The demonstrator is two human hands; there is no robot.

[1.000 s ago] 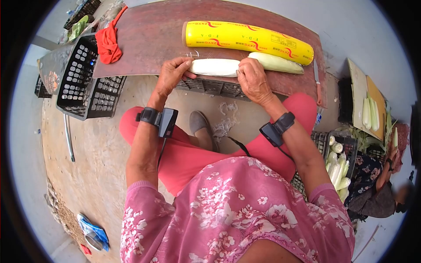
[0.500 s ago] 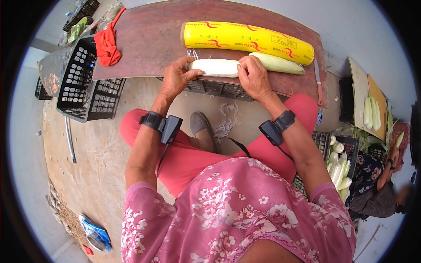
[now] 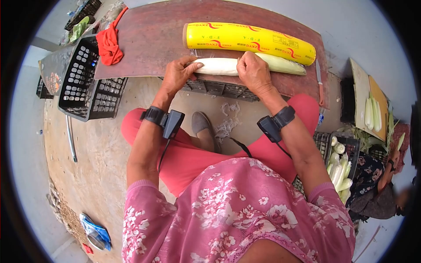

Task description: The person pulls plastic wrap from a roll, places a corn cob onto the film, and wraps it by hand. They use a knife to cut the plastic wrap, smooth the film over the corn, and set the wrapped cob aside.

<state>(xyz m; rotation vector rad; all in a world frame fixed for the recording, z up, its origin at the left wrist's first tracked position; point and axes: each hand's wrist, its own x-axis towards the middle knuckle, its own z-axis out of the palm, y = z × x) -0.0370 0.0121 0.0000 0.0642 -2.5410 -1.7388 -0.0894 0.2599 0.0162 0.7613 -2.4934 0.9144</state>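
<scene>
A long white vegetable [image 3: 218, 66], tapering at its ends, lies sideways along the near edge of the reddish-brown board table [image 3: 144, 39]. My left hand [image 3: 180, 73] grips its left end, thumb on top and fingers curled behind. At the other end, my right hand [image 3: 254, 72] is closed over it, the knuckles hiding that tip. Shiny clear film [image 3: 199, 53] shows just behind the left end. Behind my right hand rests a second, pale green vegetable [image 3: 283, 65] of similar shape, touching or nearly touching a thick yellow roll of plastic wrap [image 3: 245, 39].
A red-handled knife [image 3: 319, 81] lies at the table's right edge. Red cloth [image 3: 108, 46] hangs at the left, by a black crate [image 3: 81, 83]. On my right stands a crate of pale vegetables [image 3: 338, 168], with another person [image 3: 375, 193] beyond. White shreds [image 3: 226, 127] litter the floor.
My left hand has turned slightly and its fingers have curled further in around the left end. My right hand has rolled a little into a tighter fist. The vegetable stays nearly in place.
</scene>
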